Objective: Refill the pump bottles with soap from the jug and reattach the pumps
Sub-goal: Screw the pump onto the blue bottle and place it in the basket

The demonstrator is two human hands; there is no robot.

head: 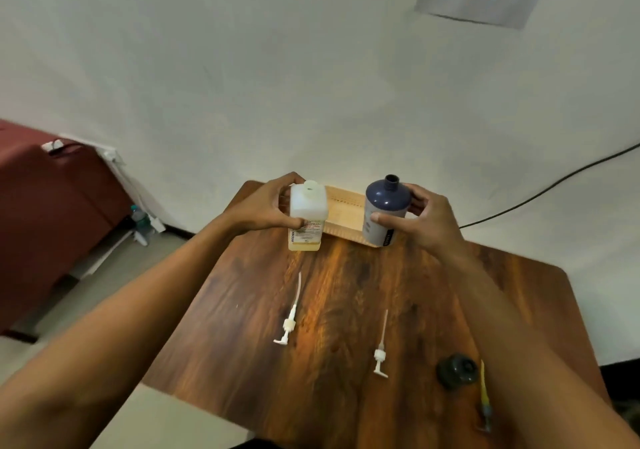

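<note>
- Nearest, by the table's [346, 275] near right corner, lies a yellow pump [484, 400], partly hidden by the right forearm; a dark cap [456, 370] sits just beside it.
- Two white pumps lie toward the middle, well apart: left pump [289, 324] and right pump [380, 358], heads toward the near edge, tubes pointing away.
- Left hand [266, 206] grips a white bottle [307, 213] by its upper flat sides, thumb in front, fingers behind; its neck is open.
- Right hand [429, 220] wraps a blue bottle [382, 209] round the body below the shoulder, thumb across the front; its neck is open too.
- Both bottles are at the far edge, flanking a wooden tray [344, 206]; whether they stand on the table or hang just above it is hard to tell.
- White bottle: soap shows only at the bottom, so it is probably light, with thin walls that give. Hold the flat sides gently.
- Blue bottle: round and smooth, likely slippery if soapy, and its dark wall hides the level. Mid-body suits it best.
- Pumps: light, with thin bendy tubes. Take them by the collar.
</note>
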